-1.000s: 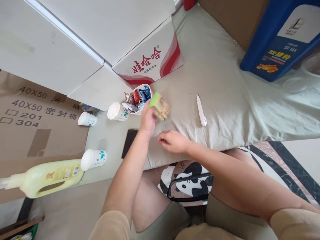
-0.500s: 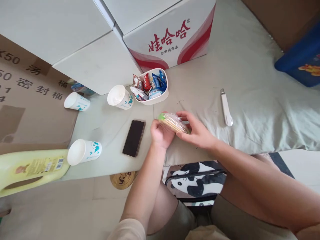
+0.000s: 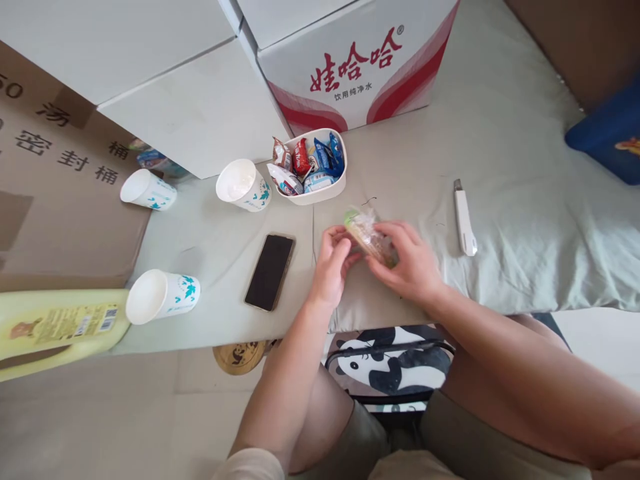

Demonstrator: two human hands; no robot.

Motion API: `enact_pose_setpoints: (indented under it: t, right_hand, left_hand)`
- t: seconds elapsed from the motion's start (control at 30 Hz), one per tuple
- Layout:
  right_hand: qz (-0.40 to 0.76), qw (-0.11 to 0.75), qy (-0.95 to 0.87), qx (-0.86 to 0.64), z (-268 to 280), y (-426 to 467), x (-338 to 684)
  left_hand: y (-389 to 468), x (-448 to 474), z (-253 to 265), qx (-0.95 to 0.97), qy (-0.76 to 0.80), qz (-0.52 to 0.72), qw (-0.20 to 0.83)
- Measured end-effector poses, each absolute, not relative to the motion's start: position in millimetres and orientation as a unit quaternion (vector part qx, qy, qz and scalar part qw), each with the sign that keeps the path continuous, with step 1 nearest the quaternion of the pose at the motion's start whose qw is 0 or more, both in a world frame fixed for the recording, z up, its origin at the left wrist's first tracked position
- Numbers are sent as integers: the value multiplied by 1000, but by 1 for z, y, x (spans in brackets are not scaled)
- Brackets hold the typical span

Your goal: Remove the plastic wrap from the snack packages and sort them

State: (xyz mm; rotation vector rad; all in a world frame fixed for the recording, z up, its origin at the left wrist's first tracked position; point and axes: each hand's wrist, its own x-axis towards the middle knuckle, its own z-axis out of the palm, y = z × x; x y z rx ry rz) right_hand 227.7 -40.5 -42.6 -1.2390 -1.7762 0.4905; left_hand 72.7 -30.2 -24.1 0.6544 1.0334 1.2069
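A clear plastic packet of thin pale sticks, with a light green patch at its upper left end, is tilted above the cloth and slightly blurred. My right hand grips it from the right, thumb below and fingers on top. Close against the packet's left side is my left hand, its fingers curled and the thumb bent in; whether something is pinched there is hidden. Left of my hands a dark phone lies flat. Off to the right lies a white utility knife.
A white tub of wrapped snacks stands behind my hands, before a white carton. Leftward are paper cups and a yellow jug. A blue container stands far right.
The packet has moved to the right and slightly up, tilting more steeply. My left hand, which cradled it from below, is now curled at its side. My right hand keeps its grip.
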Motion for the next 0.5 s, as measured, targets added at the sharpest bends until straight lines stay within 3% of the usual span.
enact_pose_setpoints:
  t: [0.07,0.2,0.37,0.5]
  right_hand:
    - [177,432,-766,-442,-39,-43,229]
    - [190,429,-794,-386,-32,-42,239]
    - [56,387,-666,-636,-35,-31,285]
    - [37,259,-597,-759,-44,-27,321]
  left_hand:
    - [-36,72,-24,320,427,487,691]
    - [-32,70,-27,333,461,492,660]
    - [-19,60,-27,313,473,539,623]
    - [-15,55,-27,320,470,548,614]
